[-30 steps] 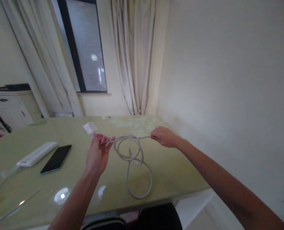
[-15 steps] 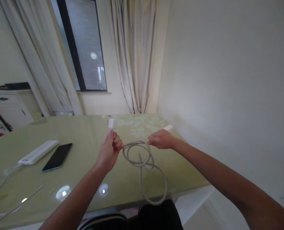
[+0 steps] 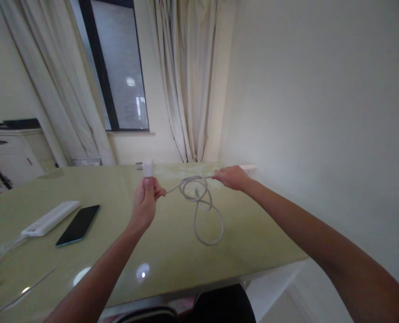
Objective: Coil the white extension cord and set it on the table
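My left hand (image 3: 145, 202) is closed around the base of a white two-prong charger plug (image 3: 147, 168), whose prongs point left. A light grey cable (image 3: 209, 243) runs out from this hand. It hangs in tangled loops between my hands, above the table. My right hand (image 3: 232, 177) pinches the cable on the other side, farther forward and to the right. A white block (image 3: 249, 168) shows just past the right knuckles; my hand partly hides it, and I cannot tell whether it is held.
On the left of the glossy greenish table (image 3: 172, 264) lie a white power strip (image 3: 51, 218) and a dark phone (image 3: 78, 225). A loose cable (image 3: 28, 289) lies near the left front edge. The wall (image 3: 320, 112) rises along the right side, with a curtain (image 3: 194, 89) behind.
My hands have moved up and farther apart, drawing the cable straighter beside each hand. The loops have risen and shrunk. The white block has shifted up and right along with my right hand.
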A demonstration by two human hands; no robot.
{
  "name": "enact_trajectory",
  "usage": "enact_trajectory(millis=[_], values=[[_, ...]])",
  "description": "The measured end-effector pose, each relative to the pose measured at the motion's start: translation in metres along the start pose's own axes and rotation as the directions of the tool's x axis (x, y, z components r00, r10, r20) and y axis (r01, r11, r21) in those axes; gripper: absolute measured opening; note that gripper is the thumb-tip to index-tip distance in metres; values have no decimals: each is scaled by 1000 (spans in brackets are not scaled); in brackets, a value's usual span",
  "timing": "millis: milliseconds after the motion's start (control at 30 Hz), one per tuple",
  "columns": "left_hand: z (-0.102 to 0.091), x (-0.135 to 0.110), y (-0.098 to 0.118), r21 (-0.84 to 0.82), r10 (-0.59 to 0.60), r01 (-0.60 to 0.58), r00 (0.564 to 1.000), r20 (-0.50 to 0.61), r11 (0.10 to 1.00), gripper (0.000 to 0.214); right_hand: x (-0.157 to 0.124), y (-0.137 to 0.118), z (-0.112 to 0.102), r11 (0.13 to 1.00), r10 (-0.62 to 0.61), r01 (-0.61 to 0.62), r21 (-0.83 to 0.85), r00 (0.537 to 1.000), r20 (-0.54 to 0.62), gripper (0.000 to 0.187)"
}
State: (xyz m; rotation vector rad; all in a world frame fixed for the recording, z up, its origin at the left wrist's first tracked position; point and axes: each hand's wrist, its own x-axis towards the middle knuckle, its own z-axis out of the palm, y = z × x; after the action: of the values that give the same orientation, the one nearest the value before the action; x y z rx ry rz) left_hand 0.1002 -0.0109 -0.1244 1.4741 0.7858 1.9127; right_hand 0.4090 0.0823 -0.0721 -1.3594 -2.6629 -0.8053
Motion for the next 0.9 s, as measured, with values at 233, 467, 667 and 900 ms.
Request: enact_trajectory(millis=[233,467,667,900], values=[[11,9,-71,614,194,-427,891,410,665,27,54,-42,-6,902,383,-380,204,923,29,49],[-8,-30,-125,753,94,-325,938,334,572,35,46,-99,44,917,252,-274,291,961,110,32],[-17,-40,-128,866,-205,-178,931,301,468,27,48,-156,65,886,185,-201,418,980,78,29],[-14,-44,-124,861,-150,-95,969,195,499,32,40,-195,94,908,142,-92,409,985,-93,31]])
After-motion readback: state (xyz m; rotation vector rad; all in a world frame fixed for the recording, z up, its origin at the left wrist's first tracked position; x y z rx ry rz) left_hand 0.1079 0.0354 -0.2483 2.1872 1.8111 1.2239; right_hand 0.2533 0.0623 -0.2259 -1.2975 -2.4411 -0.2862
